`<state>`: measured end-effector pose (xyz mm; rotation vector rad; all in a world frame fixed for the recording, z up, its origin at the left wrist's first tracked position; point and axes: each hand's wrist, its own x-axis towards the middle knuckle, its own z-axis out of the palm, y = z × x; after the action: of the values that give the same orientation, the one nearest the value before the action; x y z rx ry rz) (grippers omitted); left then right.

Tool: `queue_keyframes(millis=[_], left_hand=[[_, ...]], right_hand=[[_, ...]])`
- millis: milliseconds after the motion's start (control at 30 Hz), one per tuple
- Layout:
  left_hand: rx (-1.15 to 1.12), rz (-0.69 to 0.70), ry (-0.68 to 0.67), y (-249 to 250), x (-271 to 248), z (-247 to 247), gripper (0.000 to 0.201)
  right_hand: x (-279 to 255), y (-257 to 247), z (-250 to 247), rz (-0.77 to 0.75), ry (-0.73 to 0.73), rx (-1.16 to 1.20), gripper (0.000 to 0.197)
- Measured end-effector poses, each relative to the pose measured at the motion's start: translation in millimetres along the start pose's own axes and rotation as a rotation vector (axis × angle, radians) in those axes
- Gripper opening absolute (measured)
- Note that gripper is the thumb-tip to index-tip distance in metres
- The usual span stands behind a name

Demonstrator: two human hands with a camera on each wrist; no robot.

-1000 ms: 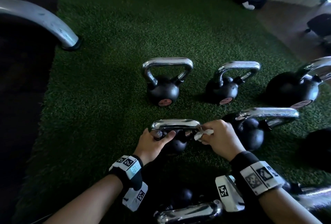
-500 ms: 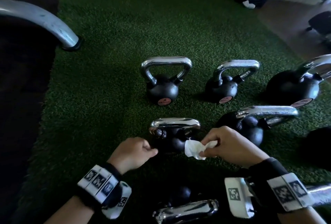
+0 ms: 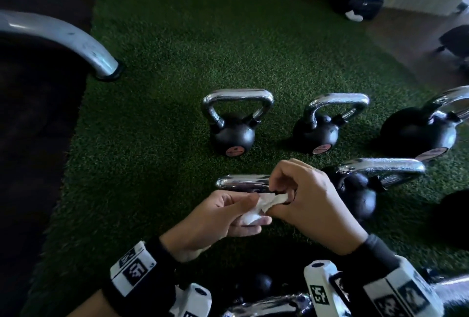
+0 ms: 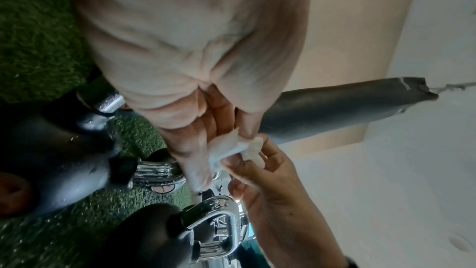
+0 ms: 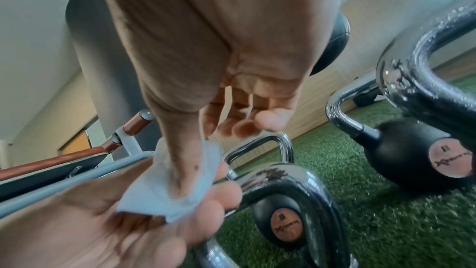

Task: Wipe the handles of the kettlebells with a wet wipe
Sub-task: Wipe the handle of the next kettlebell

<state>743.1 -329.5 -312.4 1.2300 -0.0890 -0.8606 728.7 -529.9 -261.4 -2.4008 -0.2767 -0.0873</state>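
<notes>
A crumpled white wet wipe [image 3: 264, 203] is stretched between my two hands, just above and in front of the nearest kettlebell's chrome handle [image 3: 241, 181]. My left hand [image 3: 243, 211] pinches its left end with thumb over fingers. My right hand [image 3: 286, 197] pinches the other end. That kettlebell's black body is hidden behind my hands. In the left wrist view the wipe [image 4: 226, 150] sits between my left fingertips and the right hand [image 4: 270, 191]. Seen from the right wrist, my right thumb presses the wipe [image 5: 167, 186] onto the left hand's fingers [image 5: 211, 205].
More black kettlebells with chrome handles stand on the green turf [image 3: 165, 113]: two behind [image 3: 233, 134] [image 3: 317, 134], a big one at far right [image 3: 421, 134], one close right [image 3: 360, 189]. A grey machine foot [image 3: 101, 60] curves in at left. Another chrome handle [image 3: 266, 304] lies near my wrists.
My left hand let go of the nearest kettlebell's handle and drew back. The right hand lifted the wipe off the handle. Both hands came together and now hold the wipe.
</notes>
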Motion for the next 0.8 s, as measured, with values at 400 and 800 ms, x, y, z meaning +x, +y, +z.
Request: queue_keyframes(millis=[400,800], left_hand=[[0.776,0.722,0.567,0.7,-1.0,-16.2,0.033],[1.157,0.791,0.594,-24.5,37.0,-33.7,0.034]], right_hand=[[9.2,73.6,3.7,0.571,-0.259,-0.212,0.051],[8.0,97.3,62.8,0.556,-0.201,-0.059,0.052]])
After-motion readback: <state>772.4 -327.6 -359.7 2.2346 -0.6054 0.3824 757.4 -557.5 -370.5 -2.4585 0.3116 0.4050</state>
